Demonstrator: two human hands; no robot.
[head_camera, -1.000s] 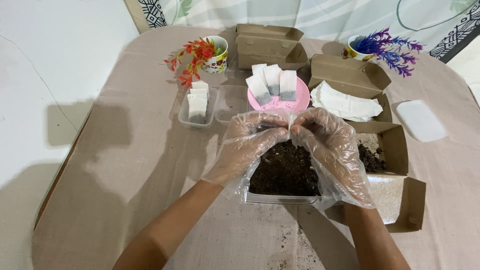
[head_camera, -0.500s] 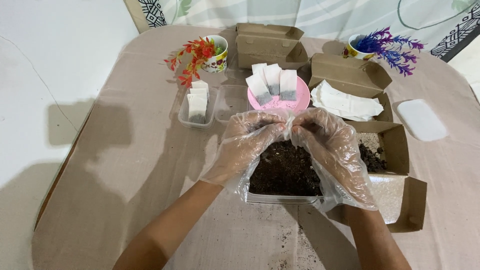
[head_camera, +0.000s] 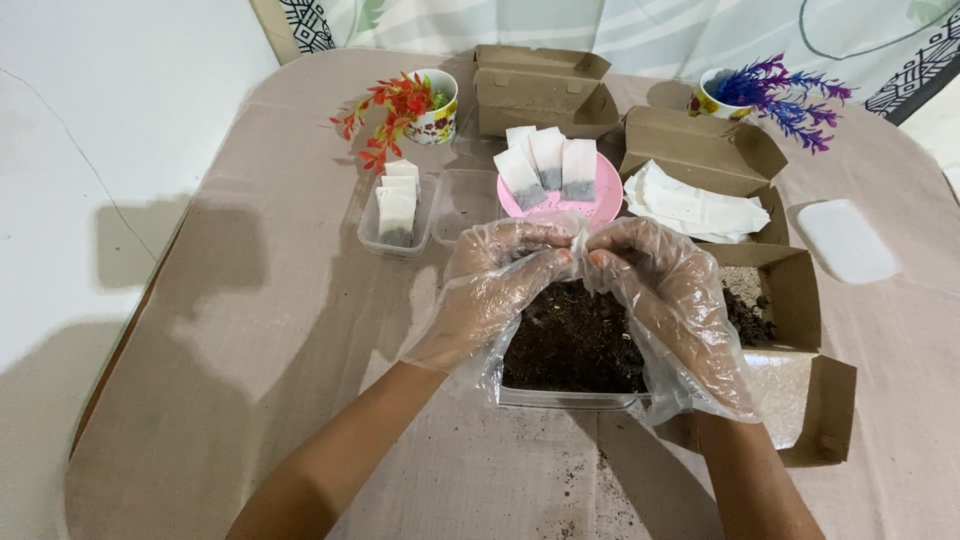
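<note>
Little has changed: both gloved hands stay pinched together above the clear tub (head_camera: 570, 398) of dark soil. The left hand (head_camera: 500, 285) and right hand (head_camera: 655, 290) clench something small I cannot make out. The tub sits mid-bench (head_camera: 250, 330), just before the pink bowl (head_camera: 575, 200); open bench lies left of the tub

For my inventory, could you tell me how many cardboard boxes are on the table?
3: closed box at the back, open box holding white papers, open box by the right hand; none seems hidden.
</note>
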